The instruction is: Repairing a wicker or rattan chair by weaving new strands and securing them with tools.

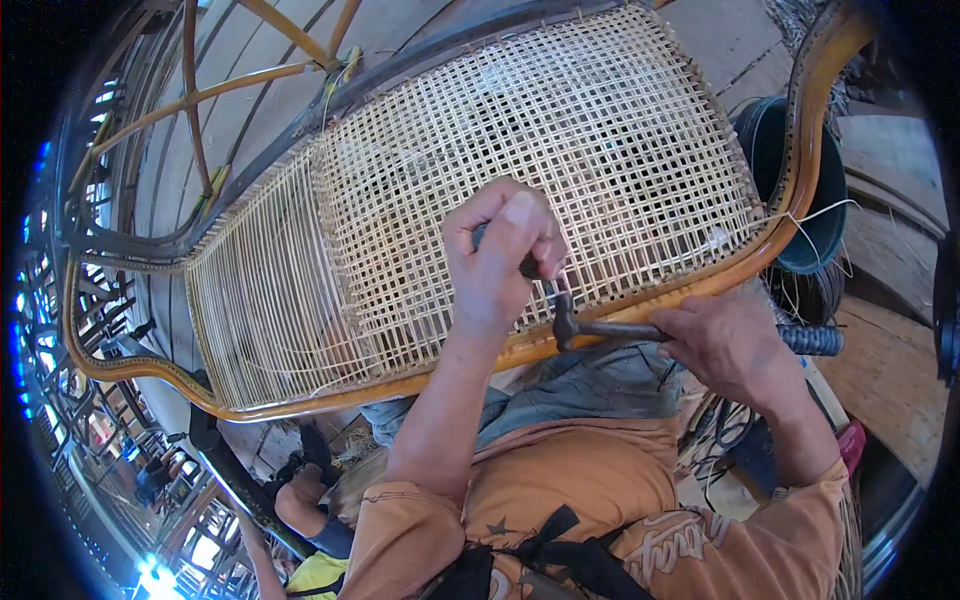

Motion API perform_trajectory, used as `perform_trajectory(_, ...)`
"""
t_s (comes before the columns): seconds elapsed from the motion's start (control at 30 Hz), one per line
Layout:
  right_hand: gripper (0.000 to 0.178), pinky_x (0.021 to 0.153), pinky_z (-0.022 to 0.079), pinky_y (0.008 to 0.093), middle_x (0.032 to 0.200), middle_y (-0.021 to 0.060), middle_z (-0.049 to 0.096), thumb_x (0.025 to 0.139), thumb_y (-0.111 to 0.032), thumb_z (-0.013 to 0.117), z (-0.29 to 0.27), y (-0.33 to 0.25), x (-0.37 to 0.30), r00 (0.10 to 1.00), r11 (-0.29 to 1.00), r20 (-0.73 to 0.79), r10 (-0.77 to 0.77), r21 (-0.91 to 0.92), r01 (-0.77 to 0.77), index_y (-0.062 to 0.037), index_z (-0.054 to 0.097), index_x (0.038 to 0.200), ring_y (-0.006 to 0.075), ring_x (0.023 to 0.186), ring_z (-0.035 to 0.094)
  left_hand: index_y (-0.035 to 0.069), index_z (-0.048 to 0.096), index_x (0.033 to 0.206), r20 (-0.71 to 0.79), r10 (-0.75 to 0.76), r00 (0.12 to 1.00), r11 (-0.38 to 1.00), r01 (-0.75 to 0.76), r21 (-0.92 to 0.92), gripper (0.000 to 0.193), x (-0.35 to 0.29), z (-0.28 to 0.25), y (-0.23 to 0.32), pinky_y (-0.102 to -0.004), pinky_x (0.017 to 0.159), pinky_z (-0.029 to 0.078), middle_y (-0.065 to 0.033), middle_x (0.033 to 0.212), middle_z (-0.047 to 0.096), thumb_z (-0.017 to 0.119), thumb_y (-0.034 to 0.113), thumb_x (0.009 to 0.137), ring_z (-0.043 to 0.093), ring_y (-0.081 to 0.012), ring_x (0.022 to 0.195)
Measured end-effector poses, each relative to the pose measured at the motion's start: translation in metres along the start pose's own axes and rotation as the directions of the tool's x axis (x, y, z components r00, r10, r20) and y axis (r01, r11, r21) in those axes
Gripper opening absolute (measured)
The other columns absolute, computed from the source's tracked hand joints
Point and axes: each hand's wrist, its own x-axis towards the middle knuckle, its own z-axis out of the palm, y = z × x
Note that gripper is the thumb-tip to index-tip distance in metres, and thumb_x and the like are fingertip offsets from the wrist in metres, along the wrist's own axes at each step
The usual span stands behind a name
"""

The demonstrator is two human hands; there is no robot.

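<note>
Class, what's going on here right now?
A person works at the near edge of a cane panel in a wooden frame. The left hand grips a dark tool, partly hidden in the fist; the right hand holds a hammer by its shaft, its head near that tool's lower end. The panel's left end shows strands running mostly one way.

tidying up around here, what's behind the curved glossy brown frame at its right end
Behind the curved glossy brown frame, a dark green round bucket shows on both sides of it. The strip of bucket directly behind the frame is covered.
</note>
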Motion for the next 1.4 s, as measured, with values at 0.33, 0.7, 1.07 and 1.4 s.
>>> perform_trajectory(0.33, 0.027, 0.066, 0.048, 0.0424, 0.08, 0.0116, 0.061, 0.083, -0.021, 0.062, 0.0, 0.007, 0.008, 0.998, 0.989, -0.068, -0.004, 0.15, 0.015, -0.0074, 0.059, 0.106, 0.033, 0.077, 0.061, 0.002, 0.051, 0.071, -0.022, -0.044, 0.999, 0.996, 0.045, 0.08, 0.028, 0.009, 0.004, -0.008, -0.0234, 0.043, 0.038, -0.0014, 0.056, 0.049, 0.054, 0.02, 0.092, 0.046, -0.0078, 0.046)
perform_trajectory(0.7, 0.028, 0.072, 0.047, 0.0435, 0.085, 0.0116, 0.062, 0.083, -0.023, 0.064, 0.013, -0.016, 0.011, 0.988, 0.978, 0.099, -0.12, 0.182, 0.1, -0.0081, 0.061, 0.106, 0.0332, 0.083, 0.061, 0.004, 0.048, 0.072, -0.073, 0.027, 0.997, 1.0, -0.027, 0.0, 0.032, -0.022, -0.043, 0.023, -0.0277, 0.043, 0.041, -0.0039, 0.059, 0.044, 0.053, 0.029, 0.092, 0.044, -0.012, 0.045)
perform_trajectory(1.07, 0.026, 0.068, 0.048, 0.0423, 0.082, 0.0138, 0.062, 0.081, -0.017, 0.064, -0.002, -0.026, 0.043, 0.994, 0.988, 0.101, -0.046, 0.149, 0.031, -0.005, 0.061, 0.104, 0.0334, 0.08, 0.061, 0.003, 0.05, 0.076, -0.023, -0.018, 1.0, 0.996, 0.02, 0.085, 0.032, -0.02, -0.055, 0.024, -0.0304, 0.047, 0.043, -0.0049, 0.063, 0.046, 0.055, 0.031, 0.091, 0.045, -0.0136, 0.048)
perform_trajectory(1.4, 0.031, 0.061, 0.043, 0.0332, 0.068, 0.006, 0.049, 0.095, -0.03, 0.048, -0.03, 0.008, 0.059, 0.988, 0.813, 0.036, 0.151, 0.564, -0.145, -0.001, 0.059, 0.096, 0.0171, 0.065, 0.049, 0.004, 0.049, 0.075, -0.188, 0.129, 0.974, 0.981, -0.153, -0.122, 0.027, -0.013, -0.052, 0.017, -0.0274, 0.046, 0.04, -0.0043, 0.06, 0.044, 0.052, 0.024, 0.094, 0.042, -0.0124, 0.049)
